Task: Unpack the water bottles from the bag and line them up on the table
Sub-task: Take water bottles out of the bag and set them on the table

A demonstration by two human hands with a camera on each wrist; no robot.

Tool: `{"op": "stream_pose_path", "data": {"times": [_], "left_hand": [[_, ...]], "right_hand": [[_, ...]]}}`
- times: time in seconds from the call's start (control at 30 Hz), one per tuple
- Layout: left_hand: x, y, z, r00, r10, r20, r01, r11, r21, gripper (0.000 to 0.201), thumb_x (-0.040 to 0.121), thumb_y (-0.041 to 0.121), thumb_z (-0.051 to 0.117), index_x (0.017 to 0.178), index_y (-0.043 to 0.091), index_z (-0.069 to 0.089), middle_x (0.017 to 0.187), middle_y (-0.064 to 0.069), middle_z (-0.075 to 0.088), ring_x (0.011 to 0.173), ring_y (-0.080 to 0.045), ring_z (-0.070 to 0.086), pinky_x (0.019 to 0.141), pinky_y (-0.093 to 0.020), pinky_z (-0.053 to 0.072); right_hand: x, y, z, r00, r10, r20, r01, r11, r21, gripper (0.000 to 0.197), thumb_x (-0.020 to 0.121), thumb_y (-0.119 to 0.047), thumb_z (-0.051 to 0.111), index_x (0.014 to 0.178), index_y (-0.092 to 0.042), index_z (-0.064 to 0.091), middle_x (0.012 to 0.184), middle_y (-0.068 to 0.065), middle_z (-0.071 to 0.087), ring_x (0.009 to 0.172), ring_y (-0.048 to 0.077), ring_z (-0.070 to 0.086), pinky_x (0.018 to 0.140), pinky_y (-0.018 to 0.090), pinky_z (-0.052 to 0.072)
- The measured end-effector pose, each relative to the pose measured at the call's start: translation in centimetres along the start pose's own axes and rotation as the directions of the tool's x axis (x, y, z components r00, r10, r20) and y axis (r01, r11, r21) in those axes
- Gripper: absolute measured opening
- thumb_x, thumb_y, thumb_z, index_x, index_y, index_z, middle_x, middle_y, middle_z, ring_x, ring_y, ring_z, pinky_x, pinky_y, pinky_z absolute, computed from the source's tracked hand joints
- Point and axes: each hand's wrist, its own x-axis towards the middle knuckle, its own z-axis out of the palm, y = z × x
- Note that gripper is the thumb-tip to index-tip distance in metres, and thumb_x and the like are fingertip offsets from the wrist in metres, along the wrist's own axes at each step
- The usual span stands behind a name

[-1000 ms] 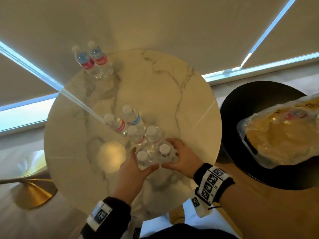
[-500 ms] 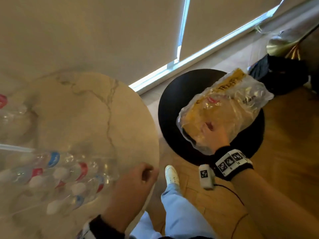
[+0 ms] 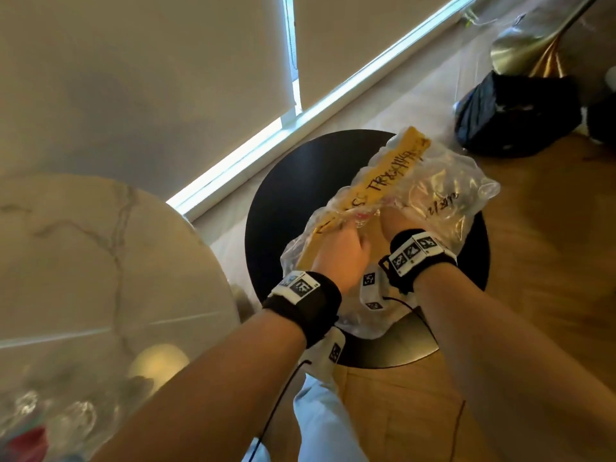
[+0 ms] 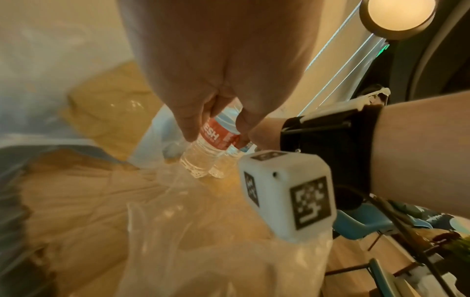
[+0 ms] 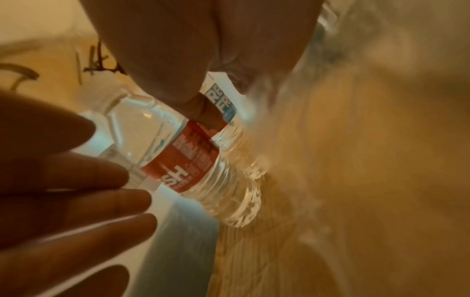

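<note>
At the near-left corner of the marble table (image 3: 100, 261) there's a blurry cluster of bottles (image 3: 66, 418) already out, can't count them or tell whether they make a line. Past the table's right edge both arms reach over the near edge of the round black stool (image 3: 283, 195), where the clear bag (image 3: 443, 201) with the yellow strip (image 3: 390, 168) sits, and both hands are down in its mouth. Inside it two bottles lie side by side and touching, tilted, necks toward the person and bases pointing deeper into the bag. The left hand (image 3: 340, 255) is the nearer one to the red-label bottle (image 5: 193, 160): its fingers (image 5: 101, 201) are straight and spread, right at the neck end, thumb one side and fingers the other, but I wouldn't call it a grip yet. The right hand (image 3: 395, 216) looks wrapped on the blue-label bottle (image 5: 226, 108), its thumb (image 5: 201, 112) pressing where the two labels meet; the other fingers are mostly hidden behind it. So my read is the red one's long axis runs straight out from the left fingers, and they'd just need to slide along and curl round the body, then pull back toward the bag mouth. Farther back, a black bundle (image 3: 516, 118) sits on the floor, well apart from everything.
</note>
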Motion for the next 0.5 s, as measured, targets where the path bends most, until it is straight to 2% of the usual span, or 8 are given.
{"op": "stream_pose_path", "data": {"times": [0.1,0.17,0.2,0.3,0.37,0.4,0.43,0.5], "left_hand": [[1.9,0.8,-0.2,0.998,-0.001,-0.065,0.005,0.999,0.054,0.022,0.093,0.026,0.054,0.113,0.025,0.062,0.099,0.008,0.061,0.078,-0.007,0.053,0.073,-0.025,0.051],[3.0,0.6,0.3,0.998,-0.051,-0.046,0.054,0.997,0.055,0.019,0.093,0.032,0.055,0.108,0.026,0.065,0.094,0.01,0.062,0.076,-0.008,0.057,0.072,-0.026,0.05],[3.3,0.5,0.6,0.996,-0.088,-0.026,0.089,0.996,0.027,0.019,0.092,0.034,0.056,0.105,0.026,0.067,0.09,0.009,0.065,0.075,-0.011,0.061,0.072,-0.029,0.053],[3.5,0.1,1.7,0.991,-0.129,0.04,0.128,0.991,0.032,0.019,0.091,0.036,0.06,0.101,0.021,0.067,0.09,0.004,0.069,0.081,-0.016,0.066,0.072,-0.028,0.05],[2.9,0.2,1.6,0.994,-0.107,0.037,0.105,0.993,0.06,0.017,0.093,0.035,0.057,0.098,0.022,0.067,0.088,0.004,0.068,0.079,-0.015,0.065,0.068,-0.028,0.05],[2.5,0.1,1.5,0.996,-0.086,0.028,0.083,0.993,0.089,0.015,0.093,0.035,0.056,0.095,0.024,0.066,0.085,0.007,0.066,0.076,-0.013,0.063,0.063,-0.025,0.047],[2.1,0.0,1.2,0.998,-0.062,0.022,0.058,0.989,0.133,0.012,0.092,0.035,0.056,0.094,0.027,0.064,0.084,0.01,0.063,0.073,-0.009,0.061,0.059,-0.021,0.042],[0.9,-0.6,0.8,0.999,-0.026,0.044,0.017,0.982,0.19,0.01,0.087,0.035,0.059,0.096,0.032,0.062,0.084,0.015,0.059,0.075,-0.005,0.06,0.06,-0.018,0.035]], "right_hand": [[1.8,0.4,0.4,0.999,-0.032,-0.019,0.032,0.999,-0.012,0.045,0.104,-0.023,0.033,0.142,0.0,0.043,0.149,0.017,0.043,0.138,0.03,0.04,0.107,0.031,0.033],[2.0,0.3,0.2,0.998,-0.062,-0.008,0.061,0.995,-0.084,0.045,0.104,-0.025,0.036,0.141,-0.002,0.045,0.148,0.016,0.046,0.137,0.029,0.042,0.106,0.03,0.035],[1.7,0.2,-0.1,0.999,-0.032,0.033,0.035,0.994,-0.101,0.044,0.104,-0.025,0.037,0.141,-0.003,0.046,0.147,0.015,0.047,0.135,0.028,0.044,0.103,0.029,0.037],[0.8,0.7,-0.1,0.998,-0.054,-0.021,0.05,0.988,-0.145,0.039,0.102,-0.028,0.044,0.136,-0.011,0.05,0.139,0.013,0.052,0.121,0.027,0.051,0.088,0.026,0.042],[0.5,1.7,-0.1,0.997,-0.083,0.003,0.081,0.96,-0.268,0.039,0.101,-0.026,0.047,0.135,-0.008,0.05,0.139,0.017,0.052,0.126,0.032,0.049,0.101,0.033,0.04],[-0.2,1.9,-0.1,0.998,-0.047,0.042,0.056,0.968,-0.244,0.041,0.1,-0.025,0.049,0.136,-0.005,0.049,0.14,0.019,0.052,0.128,0.035,0.049,0.105,0.038,0.039],[-0.4,2.4,-0.1,0.997,-0.042,0.059,0.054,0.976,-0.211,0.044,0.098,-0.025,0.053,0.136,-0.003,0.049,0.139,0.019,0.053,0.127,0.036,0.05,0.105,0.04,0.04],[-1.2,3.1,-0.5,0.993,-0.073,0.089,0.093,0.965,-0.245,0.049,0.092,-0.021,0.064,0.136,-0.004,0.049,0.135,0.016,0.057,0.124,0.034,0.055,0.098,0.035,0.044]]}}
